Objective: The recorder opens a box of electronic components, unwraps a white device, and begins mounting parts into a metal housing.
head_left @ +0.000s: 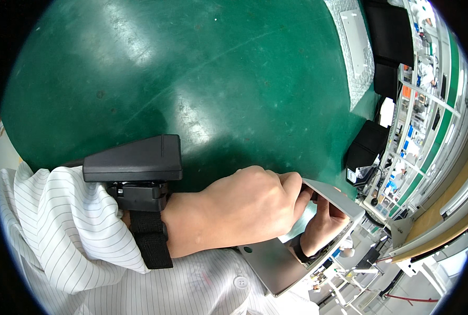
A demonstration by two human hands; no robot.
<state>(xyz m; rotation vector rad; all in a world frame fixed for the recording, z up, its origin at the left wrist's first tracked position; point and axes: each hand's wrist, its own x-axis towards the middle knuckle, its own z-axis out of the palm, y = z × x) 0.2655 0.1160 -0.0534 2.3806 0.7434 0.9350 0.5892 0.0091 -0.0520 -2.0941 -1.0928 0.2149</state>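
Note:
A grey sheet-metal case with bent sides is tilted in front of my torso, near the table's front edge. My left hand comes in from the left, fingers curled and closed at the case's upper edge. Its fingertips meet at a small dark spot there, and what they pinch is hidden. Through the case's opening shows my right hand, a black strap at its wrist. The right thumb lies inside the upper flange, with a bit of finger just past its far edge, closed on the case.
The green tabletop stretches ahead and left. On its right lies silvery bubble wrap under a pale flat plate. Black boxy objects line the right edge. A black device is strapped to my left wrist. Workbenches and people lie beyond.

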